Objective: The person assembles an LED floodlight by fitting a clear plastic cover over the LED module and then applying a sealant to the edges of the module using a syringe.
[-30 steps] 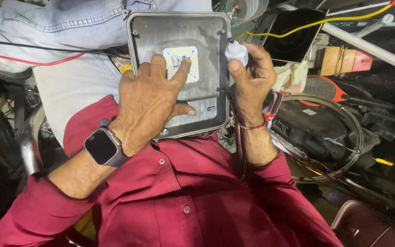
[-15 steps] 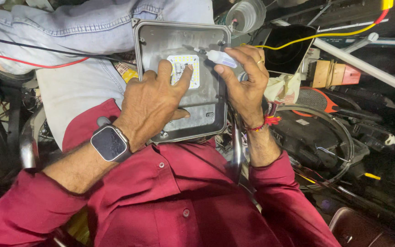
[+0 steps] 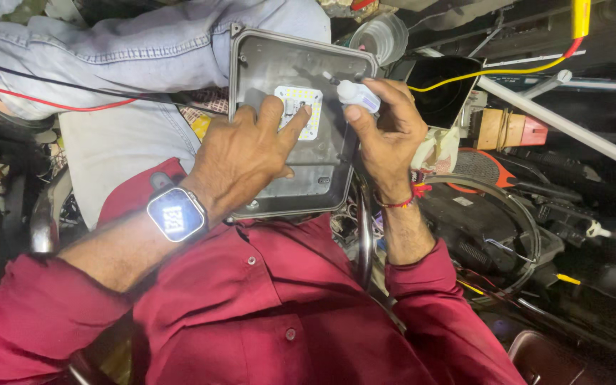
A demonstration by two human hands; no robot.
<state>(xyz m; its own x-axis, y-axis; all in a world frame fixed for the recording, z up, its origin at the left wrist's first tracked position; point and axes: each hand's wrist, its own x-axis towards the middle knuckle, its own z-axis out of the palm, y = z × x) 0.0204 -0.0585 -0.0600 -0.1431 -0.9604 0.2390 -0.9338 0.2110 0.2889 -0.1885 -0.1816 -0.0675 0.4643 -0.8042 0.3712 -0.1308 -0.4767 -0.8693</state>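
Yellow wire running right of the grip; black horn sitting beside it; white tube lying beyond; watch glowing below-left.

lit square watch screen — left wrist

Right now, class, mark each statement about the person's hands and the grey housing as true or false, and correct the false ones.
1. The left hand presses on the white LED board. True.
2. The right hand holds a screwdriver. False: it holds a small white bottle.
3. The grey housing rests on the person's lap. True.
4. The smartwatch is on the right wrist. False: it is on the left wrist.
5. The bottle's tip points away from the housing. False: it points into it.
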